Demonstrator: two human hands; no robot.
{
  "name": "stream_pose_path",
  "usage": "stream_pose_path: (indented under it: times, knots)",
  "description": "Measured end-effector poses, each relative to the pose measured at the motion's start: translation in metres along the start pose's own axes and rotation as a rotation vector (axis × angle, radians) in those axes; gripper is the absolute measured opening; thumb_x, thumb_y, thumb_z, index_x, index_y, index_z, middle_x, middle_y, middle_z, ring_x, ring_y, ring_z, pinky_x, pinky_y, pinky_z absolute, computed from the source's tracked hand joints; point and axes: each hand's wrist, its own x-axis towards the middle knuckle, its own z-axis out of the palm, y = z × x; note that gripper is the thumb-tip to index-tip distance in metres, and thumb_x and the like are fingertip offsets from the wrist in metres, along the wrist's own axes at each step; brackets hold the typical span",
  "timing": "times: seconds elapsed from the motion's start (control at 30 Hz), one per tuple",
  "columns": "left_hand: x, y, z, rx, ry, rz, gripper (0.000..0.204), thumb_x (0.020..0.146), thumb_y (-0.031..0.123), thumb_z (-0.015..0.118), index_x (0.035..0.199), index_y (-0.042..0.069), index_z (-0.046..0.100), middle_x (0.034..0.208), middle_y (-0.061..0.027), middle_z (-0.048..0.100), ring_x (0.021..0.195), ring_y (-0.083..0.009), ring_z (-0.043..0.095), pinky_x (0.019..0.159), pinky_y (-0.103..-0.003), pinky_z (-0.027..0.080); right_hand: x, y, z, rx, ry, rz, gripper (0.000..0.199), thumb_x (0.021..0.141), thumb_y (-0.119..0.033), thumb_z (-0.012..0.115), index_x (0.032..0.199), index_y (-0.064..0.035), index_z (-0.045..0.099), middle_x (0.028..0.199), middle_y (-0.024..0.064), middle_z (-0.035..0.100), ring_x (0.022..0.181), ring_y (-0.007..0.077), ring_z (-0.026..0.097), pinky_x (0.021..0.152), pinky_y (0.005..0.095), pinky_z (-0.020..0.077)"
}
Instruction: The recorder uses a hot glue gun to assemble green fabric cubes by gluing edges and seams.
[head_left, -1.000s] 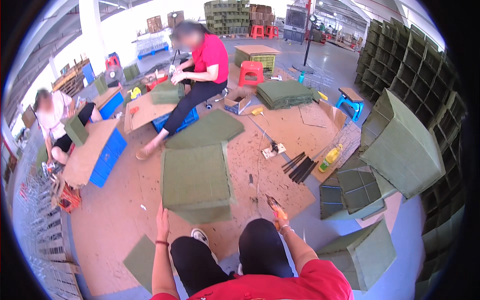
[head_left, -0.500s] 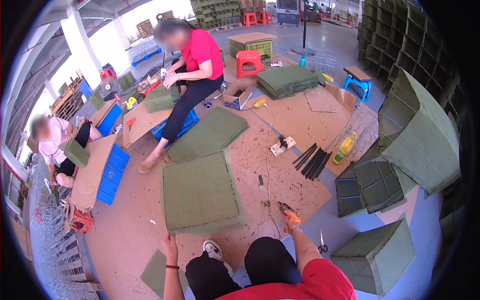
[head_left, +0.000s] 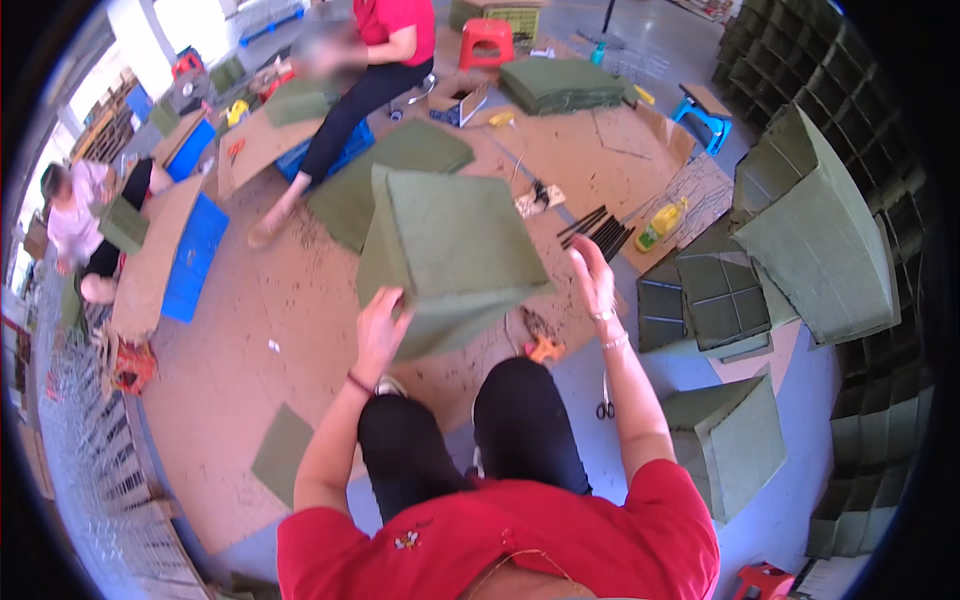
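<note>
A green fabric-covered box [head_left: 465, 235] is raised above my knees, tilted, with one flat face toward me. My left hand [head_left: 385, 325] grips its near left corner, fingers bent around the edge. My right hand [head_left: 593, 275] is held up just right of the box, fingers stretched out, holding nothing and apart from it. Below that hand, an orange-handled tool [head_left: 544, 348] with a dark, crusted front lies on the floor cardboard. Black sticks [head_left: 600, 236] lie in a bundle beyond my right hand, and scissors [head_left: 605, 402] lie beside my right forearm.
Green boxes [head_left: 735, 440] stand at the right, before a tall stack [head_left: 800, 75]. A yellow bottle [head_left: 660, 224] and power strip [head_left: 540, 199] are on the floor. Flat green panels [head_left: 560, 85] are piled farther off. Two people [head_left: 395, 40] work at the left beside blue crates [head_left: 195, 260].
My right hand has let go of the orange-handled tool and risen beside the box. My left hand has lifted and turned the box. The view has tipped downward.
</note>
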Motion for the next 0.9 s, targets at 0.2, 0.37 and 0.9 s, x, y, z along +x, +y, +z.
stream_pose_path:
  times: [0.2,0.37,0.9]
  knots:
    - [0.003,0.003,0.016,-0.114,-0.077,0.023,0.027,0.071,0.001,0.066,0.096,-0.001,0.055,0.085,-0.0126,0.056,0.078,-0.0269,0.061,0.068,-0.032,0.049,-0.002,-0.09,0.079,-0.085,-0.451,-0.211,0.055,0.091,-0.038,0.044,0.127,0.0037,0.04,0.128,0.0233,0.044,0.122,0.0336,0.041,0.101,0.0357,0.0316]
    - [-0.005,-0.033,0.041,-0.163,-0.136,-0.052,0.031,0.074,0.006,0.065,0.103,0.002,0.057,0.091,-0.0134,0.059,0.084,-0.0285,0.06,0.072,-0.034,0.048,0.011,-0.061,0.103,-0.302,-0.457,-0.091,0.07,0.089,-0.053,0.035,0.128,0.0043,0.039,0.131,0.0245,0.041,0.124,0.0344,0.038,0.103,0.0359,0.0293]
    - [-0.083,-0.216,0.142,-1.09,0.127,-1.207,0.058,0.09,0.045,0.044,0.113,-0.008,0.052,0.105,-0.0157,0.059,0.093,-0.0233,0.057,0.082,-0.036,0.045,0.044,-0.024,0.048,-0.412,-0.42,0.185,0.084,0.084,-0.064,0.035,0.13,0.0065,0.034,0.125,0.0299,0.044,0.12,0.0361,0.042,0.101,0.037,0.0319]
